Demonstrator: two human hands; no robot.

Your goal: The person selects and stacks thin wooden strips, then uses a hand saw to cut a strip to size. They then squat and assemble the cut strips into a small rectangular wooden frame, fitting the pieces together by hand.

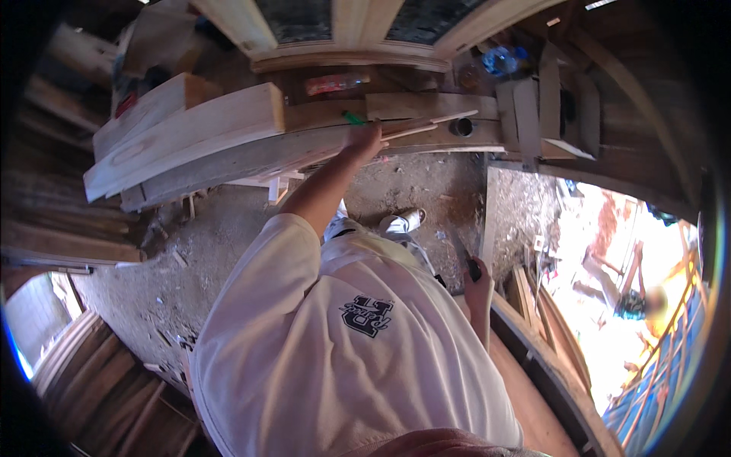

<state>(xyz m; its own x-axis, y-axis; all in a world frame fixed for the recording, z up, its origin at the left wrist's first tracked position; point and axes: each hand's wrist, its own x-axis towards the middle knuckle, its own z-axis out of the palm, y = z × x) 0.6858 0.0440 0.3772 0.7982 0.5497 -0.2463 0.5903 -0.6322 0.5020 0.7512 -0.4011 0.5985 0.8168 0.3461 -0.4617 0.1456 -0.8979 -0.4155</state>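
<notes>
My left hand [365, 139] reaches forward to the workbench, its fingers closed round thin wooden strips [422, 126] that stick out to its right. A small green object [352, 118] lies just beyond those fingers; its kind is unclear. Low at my right side, my right hand [478, 288] grips a black-handled tool [474, 269]. What seems a thin dark blade runs forward from the handle, blurred against the ground. Thick pale timber beams [190, 137] rest on the bench, left of my left hand.
On the bench [434, 139] stand a dark round cup-like thing [461, 127], a red-labelled bottle [336, 83] and a blue plastic bottle [502, 61]. A panelled wooden frame [350, 57] is behind. Planks [544, 381] lean at my right; another person [628, 297] is outside in bright light.
</notes>
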